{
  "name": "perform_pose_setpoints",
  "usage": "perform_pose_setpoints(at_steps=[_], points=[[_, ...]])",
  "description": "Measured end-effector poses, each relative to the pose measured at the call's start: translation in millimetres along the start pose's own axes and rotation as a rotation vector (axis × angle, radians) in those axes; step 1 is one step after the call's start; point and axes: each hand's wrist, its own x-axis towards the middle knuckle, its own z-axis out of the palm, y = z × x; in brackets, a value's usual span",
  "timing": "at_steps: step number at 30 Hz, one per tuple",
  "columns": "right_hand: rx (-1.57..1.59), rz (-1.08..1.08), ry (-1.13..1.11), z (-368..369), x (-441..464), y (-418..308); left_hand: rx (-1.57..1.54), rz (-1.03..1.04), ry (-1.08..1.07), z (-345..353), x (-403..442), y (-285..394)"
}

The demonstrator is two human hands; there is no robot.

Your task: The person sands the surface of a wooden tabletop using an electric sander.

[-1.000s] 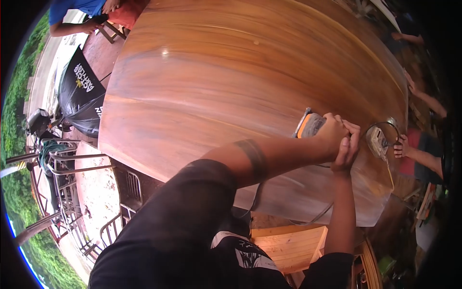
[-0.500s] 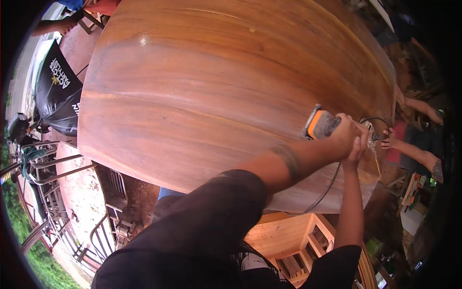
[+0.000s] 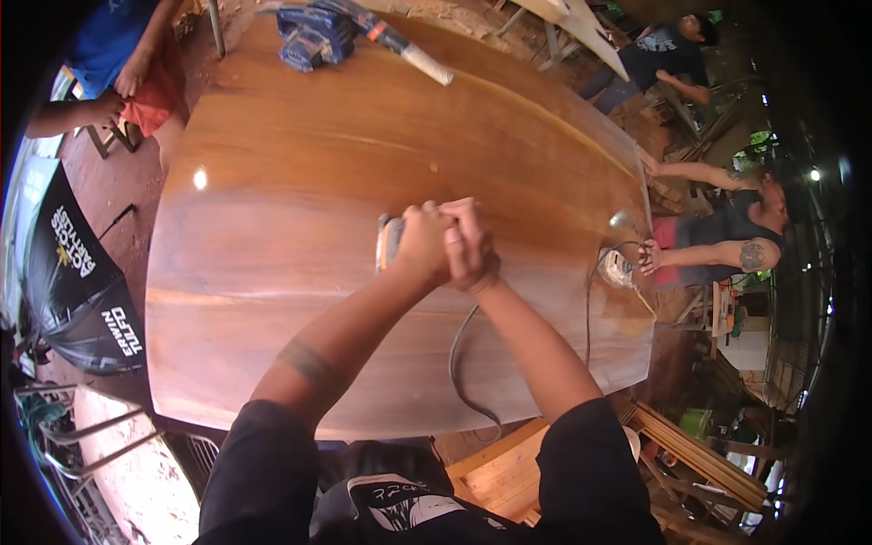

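An electric sander (image 3: 389, 245), orange and dark grey, rests on the broad varnish-brown wooden tabletop (image 3: 300, 336), near its middle. My left hand (image 3: 423, 243), on the tattooed arm, is wrapped over the sander's body and hides most of it. Beside it, my right hand (image 3: 471, 245) is closed on the sander's rear end, fingers against the left hand. From under my right wrist a black cord (image 3: 457, 368) curves down over the near table edge.
At the right edge a co-worker (image 3: 713, 232) has one hand at another sander (image 3: 618, 268). A blue blower (image 3: 318, 36) lies at the tabletop's far side. Another person (image 3: 658, 59) is at upper right, and one in blue (image 3: 109, 45) at upper left. A black umbrella (image 3: 77, 272) stands left.
My hands and the sander have moved left across the tabletop, from near its right end to the middle. My view has shifted, bringing the blower and more of the people into sight.
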Motion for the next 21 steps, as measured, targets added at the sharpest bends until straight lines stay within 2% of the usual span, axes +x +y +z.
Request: perform_pose_setpoints(at_steps=[6, 10, 11, 14, 15, 21], points=[[0.104, -0.098, -0.033, 107.7, 56.4, -65.0, -0.107, -0.121, 0.177, -46.8, -76.9, -107.6], [0.167, -0.127, -0.087, 175.4, 86.8, -109.0, -0.025, -0.196, 0.276, -59.6, -127.4, -175.9], [0.153, -0.127, -0.102, 190.5, 93.2, -122.5, 0.053, -0.264, 0.096, -67.6, -140.8, -192.5], [0.161, -0.185, -0.078, 240.9, 107.8, -154.3, 0.183, -0.234, 0.230, -73.2, -186.0, -236.6], [0.168, -0.191, -0.071, 254.7, 111.0, -167.2, 0.062, -0.248, 0.244, -81.7, -199.7, -249.4], [0.257, -0.148, -0.041, 327.0, 108.3, -239.0, 0.108, -0.330, 0.116, -98.1, -286.2, -307.7]])
